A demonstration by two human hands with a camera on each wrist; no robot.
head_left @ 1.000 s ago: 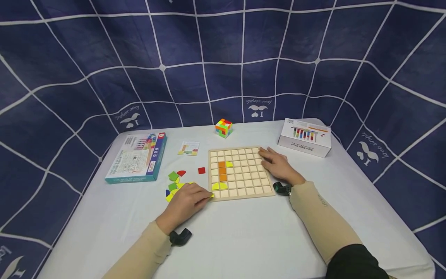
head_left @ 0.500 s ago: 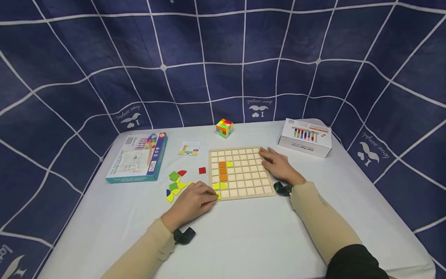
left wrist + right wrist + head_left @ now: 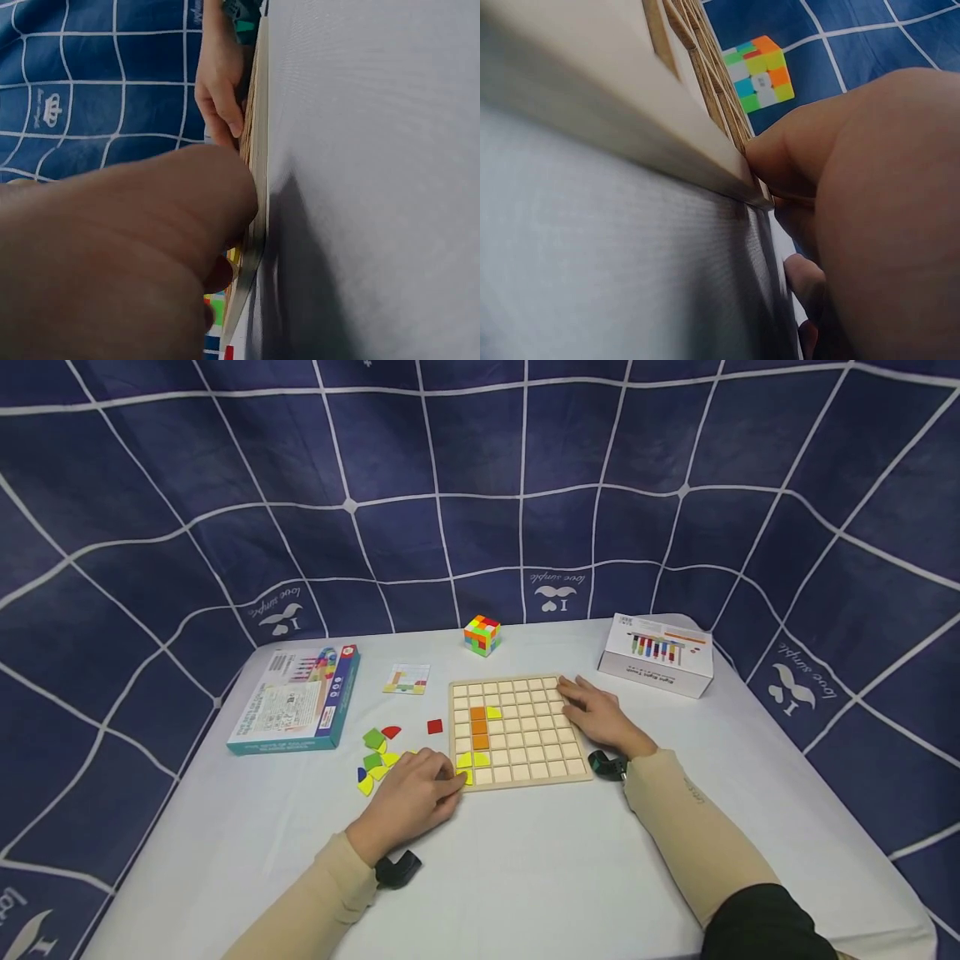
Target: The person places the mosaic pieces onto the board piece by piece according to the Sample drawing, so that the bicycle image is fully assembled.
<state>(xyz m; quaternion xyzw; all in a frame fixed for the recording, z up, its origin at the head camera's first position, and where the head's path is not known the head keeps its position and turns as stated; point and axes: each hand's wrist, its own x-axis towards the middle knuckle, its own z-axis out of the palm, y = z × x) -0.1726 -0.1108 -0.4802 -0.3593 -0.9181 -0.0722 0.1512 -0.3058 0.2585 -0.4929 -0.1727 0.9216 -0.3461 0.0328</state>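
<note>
The right hand (image 3: 600, 714) holds the wooden board (image 3: 525, 786) at its far right corner, thumb and fingers closed about the edge, probably to stop it sliding on the desk (image 3: 517, 868) while the left hand (image 3: 416, 793) works at the opposite corner. The loose tiles (image 3: 372, 762) lie on the left hand's side of the board, which likely keeps each reach short, and the pattern card (image 3: 407, 679) sits beyond them, face up, presumably so it can be read over the hand. On the board, three orange tiles (image 3: 479, 727) form a column beside a lone yellow piece (image 3: 493, 712), with a yellow pair (image 3: 473, 760) nearer the person. The left fingers pinch a yellow tile (image 3: 467, 777) at the near left corner, just below that pair; it pokes out past the fingertips, over the board. The hand blocks the left wrist view, so whether the tile sits flat in its cell is hard to tell.
</note>
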